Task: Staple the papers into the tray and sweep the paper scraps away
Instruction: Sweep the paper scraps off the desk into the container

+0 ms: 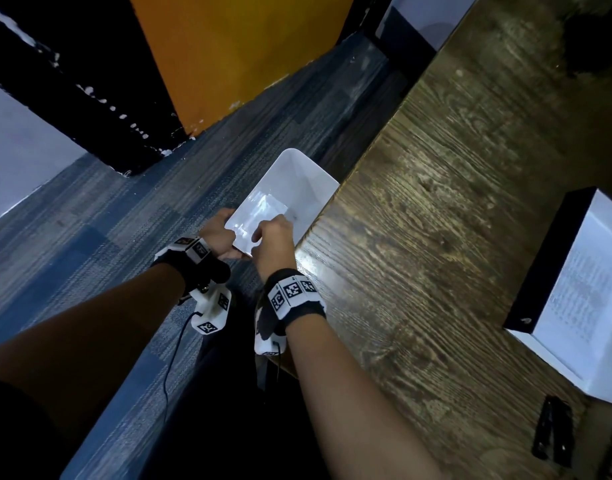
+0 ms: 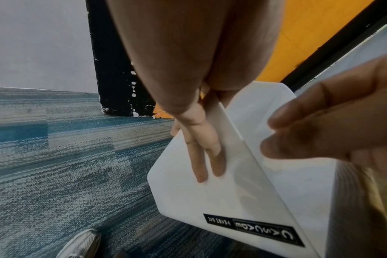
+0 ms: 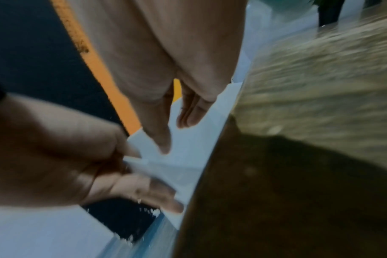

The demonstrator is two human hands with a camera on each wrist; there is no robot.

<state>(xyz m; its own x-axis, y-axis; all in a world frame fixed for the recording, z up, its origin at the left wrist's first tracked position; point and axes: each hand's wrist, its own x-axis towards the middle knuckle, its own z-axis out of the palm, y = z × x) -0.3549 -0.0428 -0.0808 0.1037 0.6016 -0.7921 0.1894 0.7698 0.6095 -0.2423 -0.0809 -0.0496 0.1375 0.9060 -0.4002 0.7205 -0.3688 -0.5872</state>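
Note:
A white plastic bin (image 1: 297, 181) hangs off the left edge of the wooden table (image 1: 436, 202), tilted toward it. My left hand (image 1: 218, 233) grips the bin's near rim, its fingers (image 2: 201, 148) lying along the outer wall (image 2: 210, 200). My right hand (image 1: 273, 237) hovers over the near rim beside the table edge, fingers (image 3: 192, 111) pointing down into the bin and holding nothing. A black tray (image 1: 546, 265) with printed papers (image 1: 581, 296) sits at the table's right edge. A black stapler (image 1: 553, 434) lies below the tray.
Blue-grey carpet (image 1: 107, 237) covers the floor to the left of the table. An orange panel (image 1: 235, 46) and a black post (image 1: 72, 91) stand beyond the bin. My shoe (image 2: 82, 244) is on the carpet under the bin.

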